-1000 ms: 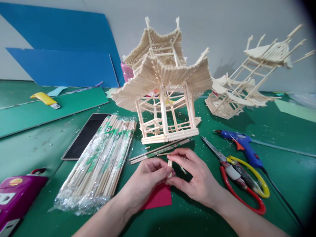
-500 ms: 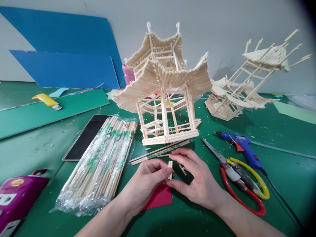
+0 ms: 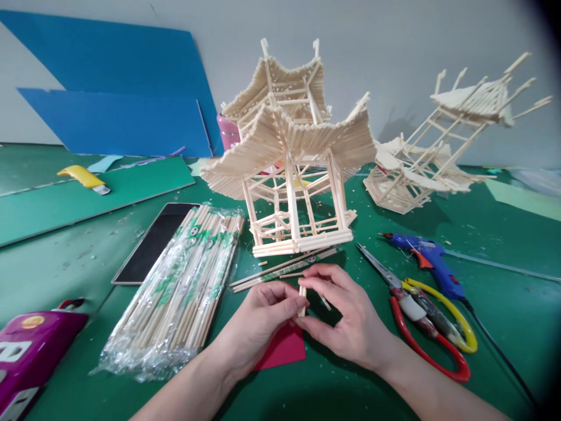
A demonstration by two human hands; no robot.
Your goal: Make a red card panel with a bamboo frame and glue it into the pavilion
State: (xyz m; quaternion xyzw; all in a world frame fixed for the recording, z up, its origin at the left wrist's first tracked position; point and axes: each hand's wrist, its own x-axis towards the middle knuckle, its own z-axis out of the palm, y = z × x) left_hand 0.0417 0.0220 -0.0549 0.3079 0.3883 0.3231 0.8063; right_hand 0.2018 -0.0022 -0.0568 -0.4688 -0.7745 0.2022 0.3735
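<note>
Short cut pieces of chopstick point(image 3: 302, 299), side by side, stand upright between my hands. My left hand point(image 3: 267, 307) pinches them between thumb and fingers. The fingertips and thumb of my right hand point(image 3: 346, 307) close on their top and bottom ends. Just beyond lie loose chopsticks point(image 3: 284, 270), one still in a printed wrapper, at the foot of a two-tiered pavilion model point(image 3: 291, 193) built of sticks. A red card point(image 3: 284, 351) lies beneath my hands, partly hidden by the left one.
Left are a plastic-wrapped chopstick bundle point(image 3: 175, 286), a phone point(image 3: 151, 251), a purple power strip point(image 3: 39, 351) and a yellow cutter point(image 3: 83, 176). Right are red-and-yellow-handled pliers point(image 3: 451, 356), scissors point(image 3: 381, 269) and a blue glue gun point(image 3: 432, 257) with its cord. A second stick model point(image 3: 438, 158) leans behind.
My right fingertips have closed in on the ends of the chopstick pieces, the index finger now at their top. My left hand stays nearly still.
</note>
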